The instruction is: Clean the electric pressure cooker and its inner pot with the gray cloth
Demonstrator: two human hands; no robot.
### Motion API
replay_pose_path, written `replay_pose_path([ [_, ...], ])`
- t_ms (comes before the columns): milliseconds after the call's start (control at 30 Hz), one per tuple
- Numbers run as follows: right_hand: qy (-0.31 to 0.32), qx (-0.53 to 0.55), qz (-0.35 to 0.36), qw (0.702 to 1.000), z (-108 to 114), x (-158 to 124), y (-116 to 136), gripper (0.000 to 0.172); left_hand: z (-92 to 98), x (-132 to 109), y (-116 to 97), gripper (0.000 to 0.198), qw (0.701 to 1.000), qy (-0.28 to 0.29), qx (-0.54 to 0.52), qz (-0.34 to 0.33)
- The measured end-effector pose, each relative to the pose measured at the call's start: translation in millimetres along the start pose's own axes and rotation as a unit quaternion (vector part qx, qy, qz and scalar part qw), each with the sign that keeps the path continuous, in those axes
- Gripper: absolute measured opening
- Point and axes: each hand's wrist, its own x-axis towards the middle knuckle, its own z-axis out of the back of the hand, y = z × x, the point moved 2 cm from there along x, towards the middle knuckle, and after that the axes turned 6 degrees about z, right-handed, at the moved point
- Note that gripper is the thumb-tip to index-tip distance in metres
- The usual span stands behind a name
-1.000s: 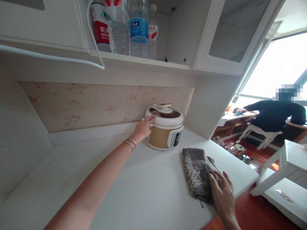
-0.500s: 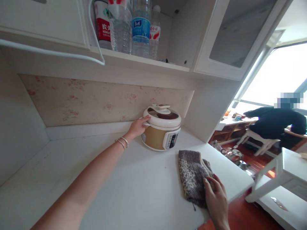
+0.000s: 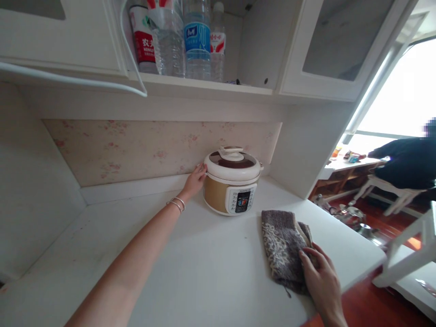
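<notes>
An electric pressure cooker (image 3: pixel 216 195) with a gold body, white lid and front control panel stands upright at the back of the white counter (image 3: pixel 190 272). My left hand (image 3: pixel 195 180) is closed on its left side, near the handle just under the lid; part of the fingers is hidden behind the cooker. In front of the cooker and to its right lies a folded grey-brown towel (image 3: pixel 281 245) with a pale pattern. My right hand (image 3: pixel 322 272) holds the towel's right edge, thumb and fingers curled on it.
Overhead, a cabinet shelf (image 3: pixel 245 87) holds several plastic bottles (image 3: pixel 197 43), and a white cable (image 3: pixel 85 82) hangs before it. A side panel (image 3: pixel 306 145) bounds the counter at the right. Beyond it, a person in dark clothes (image 3: pixel 405 159) sits on a white stool (image 3: pixel 395 186).
The cooker has turned so that its control panel faces more toward me. My left hand has moved back along its side. The right hand stays at the towel; the view has shifted slightly.
</notes>
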Motion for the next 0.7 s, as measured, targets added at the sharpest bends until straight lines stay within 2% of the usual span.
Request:
replay_pose_path([
  [200,0.031,-0.021,0.002,0.999,-7,3,-2,0.045,-20.4,14,-12,0.047,0.999,0.033,0.037,-0.018],
  [500,0.05,-0.057,0.015,0.997,-5,1,3,0.047,-60.3,26,-68,0.053,0.991,0.096,0.096,0.003],
  [600,0.06,-0.069,0.02,0.996,-5,0,3,0.047,-65.1,26,-78,0.061,0.989,0.121,0.086,-0.015],
  [700,0.071,-0.084,0.025,0.994,-4,-1,1,0.047,-61.5,10,-79,0.069,0.988,0.137,0.067,-0.013],
])
